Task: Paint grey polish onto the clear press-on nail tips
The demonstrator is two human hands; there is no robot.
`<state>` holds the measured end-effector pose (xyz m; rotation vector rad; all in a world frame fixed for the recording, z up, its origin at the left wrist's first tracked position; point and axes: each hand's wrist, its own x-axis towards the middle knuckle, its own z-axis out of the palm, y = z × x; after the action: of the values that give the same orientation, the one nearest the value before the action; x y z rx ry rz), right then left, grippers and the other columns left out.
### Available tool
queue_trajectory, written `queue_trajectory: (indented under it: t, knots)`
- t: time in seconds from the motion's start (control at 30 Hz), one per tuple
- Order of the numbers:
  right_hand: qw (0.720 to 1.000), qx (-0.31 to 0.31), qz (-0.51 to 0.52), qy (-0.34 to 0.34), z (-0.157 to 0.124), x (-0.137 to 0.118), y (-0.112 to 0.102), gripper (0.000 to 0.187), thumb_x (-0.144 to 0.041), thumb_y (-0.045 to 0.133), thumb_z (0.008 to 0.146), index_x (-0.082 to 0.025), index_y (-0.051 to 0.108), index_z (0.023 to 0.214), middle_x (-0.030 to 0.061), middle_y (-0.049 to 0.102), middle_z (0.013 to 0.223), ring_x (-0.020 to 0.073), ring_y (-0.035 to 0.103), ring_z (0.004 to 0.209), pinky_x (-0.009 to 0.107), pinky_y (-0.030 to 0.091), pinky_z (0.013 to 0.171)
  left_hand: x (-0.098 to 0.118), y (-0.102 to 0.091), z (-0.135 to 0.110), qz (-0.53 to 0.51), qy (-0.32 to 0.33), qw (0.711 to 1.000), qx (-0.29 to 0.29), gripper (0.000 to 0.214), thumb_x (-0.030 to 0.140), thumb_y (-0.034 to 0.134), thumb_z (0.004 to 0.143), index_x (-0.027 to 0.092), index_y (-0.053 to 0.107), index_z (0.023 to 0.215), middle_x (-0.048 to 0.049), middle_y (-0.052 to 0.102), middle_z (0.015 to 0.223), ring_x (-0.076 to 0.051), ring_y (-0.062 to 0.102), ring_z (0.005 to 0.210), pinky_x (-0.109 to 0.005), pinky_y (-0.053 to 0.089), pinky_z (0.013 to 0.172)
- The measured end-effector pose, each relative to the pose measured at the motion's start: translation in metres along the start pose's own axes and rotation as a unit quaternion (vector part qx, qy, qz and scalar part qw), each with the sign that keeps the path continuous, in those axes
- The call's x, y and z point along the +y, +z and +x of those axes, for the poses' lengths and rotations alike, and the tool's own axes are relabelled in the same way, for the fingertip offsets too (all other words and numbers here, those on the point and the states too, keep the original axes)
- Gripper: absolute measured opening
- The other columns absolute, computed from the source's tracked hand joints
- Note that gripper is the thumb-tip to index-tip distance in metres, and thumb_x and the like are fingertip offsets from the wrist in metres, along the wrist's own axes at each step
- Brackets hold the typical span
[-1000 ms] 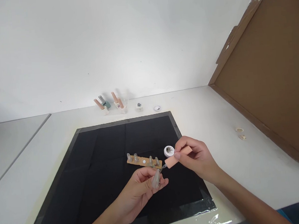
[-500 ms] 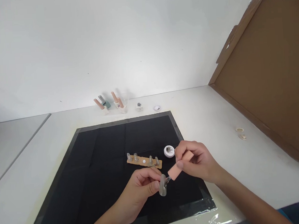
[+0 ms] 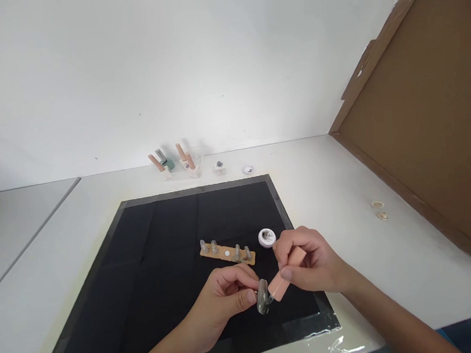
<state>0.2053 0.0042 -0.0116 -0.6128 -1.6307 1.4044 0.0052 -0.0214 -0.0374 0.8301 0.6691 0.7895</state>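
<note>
Between the thumb and fingers of my left hand [image 3: 224, 303] is a glossy, greyish false nail [image 3: 262, 297], held upright; whatever mount I pinch behind it is mostly hidden. My right hand [image 3: 308, 260] is closed around the peach cap of a nail polish brush [image 3: 283, 280]. The brush's tip meets the nail's lower right side, its bristles hard to make out. Just beyond my left hand, a tan strip [image 3: 220, 251] carries several similar false nails and a white dot. A small round white pot [image 3: 267, 237] with thin metallic bits in it sits by my right fingers.
A black mat [image 3: 165, 267] with taped edges lies under the work. Along the wall stand several polish bottles [image 3: 190, 163], a small clear jar [image 3: 219, 168] and a little white dish [image 3: 248, 169]. A cardboard panel [image 3: 417, 121] rises at right, near two small round pieces [image 3: 380, 210].
Both the false nail and the brush have shifted slightly right and down. The nail has turned, showing more of its front, and the brush now touches lower on its side.
</note>
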Motion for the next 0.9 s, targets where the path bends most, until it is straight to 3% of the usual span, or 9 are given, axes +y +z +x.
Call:
queue_trajectory:
  t: [0.33, 0.4, 0.5, 0.57, 0.63, 0.9]
  knots:
    - [0.985, 0.157, -0.035, 0.061, 0.0053, -0.0009, -0.0020, 0.014, -0.019, 0.060, 0.078, -0.019, 0.053, 0.066, -0.0045, 0.048, 0.056, 0.0081, 0.036, 0.047, 0.020, 0.029, 0.044, -0.0045, -0.0033, 0.0002, 0.002, -0.008, 1.000, 0.003, 0.006, 0.025, 0.077, 0.066, 0.022, 0.075, 0.071, 0.0015, 0.061, 0.073, -0.009, 0.056, 0.068, -0.026, 0.044, 0.071]
    - [0.988, 0.145, -0.007, 0.047, 0.0043, 0.0006, -0.0031, 0.013, -0.019, 0.059, 0.079, -0.019, 0.053, 0.067, -0.0044, 0.047, 0.057, 0.0082, 0.036, 0.047, 0.021, 0.029, 0.045, -0.0046, -0.0035, 0.0004, 0.005, -0.005, 1.000, 0.001, 0.006, 0.025, 0.077, 0.067, 0.022, 0.075, 0.071, 0.0014, 0.061, 0.072, -0.010, 0.056, 0.068, -0.025, 0.043, 0.070]
    - [0.997, 0.057, 0.043, 0.023, 0.0023, 0.0004, -0.0034, 0.012, -0.017, 0.059, 0.077, -0.018, 0.053, 0.067, -0.0050, 0.045, 0.056, 0.0079, 0.034, 0.046, 0.021, 0.027, 0.044, -0.0039, -0.0033, 0.0008, 0.007, -0.001, 1.000, 0.007, 0.007, 0.025, 0.078, 0.066, 0.021, 0.074, 0.070, 0.0013, 0.061, 0.071, -0.010, 0.055, 0.066, -0.022, 0.042, 0.062]
    - [0.999, 0.001, 0.041, 0.017, 0.0015, -0.0007, -0.0025, 0.011, -0.015, 0.060, 0.075, -0.018, 0.053, 0.067, -0.0065, 0.041, 0.052, 0.0066, 0.032, 0.042, 0.020, 0.025, 0.042, -0.0032, -0.0030, 0.0009, 0.009, -0.002, 1.000, 0.002, 0.007, 0.025, 0.078, 0.065, 0.021, 0.074, 0.070, 0.0015, 0.061, 0.071, -0.009, 0.054, 0.065, -0.021, 0.041, 0.061]
    - [1.000, -0.016, 0.013, 0.023, 0.0013, -0.0018, -0.0013, 0.011, -0.013, 0.060, 0.075, -0.017, 0.054, 0.067, -0.0078, 0.038, 0.048, 0.0052, 0.029, 0.039, 0.019, 0.022, 0.039, -0.0026, -0.0027, 0.0010, 0.009, -0.001, 1.000, 0.001, 0.007, 0.024, 0.078, 0.065, 0.021, 0.074, 0.070, 0.0014, 0.061, 0.071, -0.009, 0.055, 0.066, -0.021, 0.041, 0.062]
    - [0.990, 0.093, -0.053, 0.086, 0.0031, -0.0033, -0.0002, 0.013, -0.019, 0.060, 0.076, -0.018, 0.052, 0.066, -0.0055, 0.044, 0.052, 0.0067, 0.034, 0.044, 0.019, 0.028, 0.041, -0.0042, -0.0037, 0.0009, 0.010, -0.005, 1.000, 0.002, 0.006, 0.024, 0.078, 0.065, 0.022, 0.075, 0.069, 0.0006, 0.062, 0.072, -0.011, 0.056, 0.069, -0.022, 0.042, 0.063]
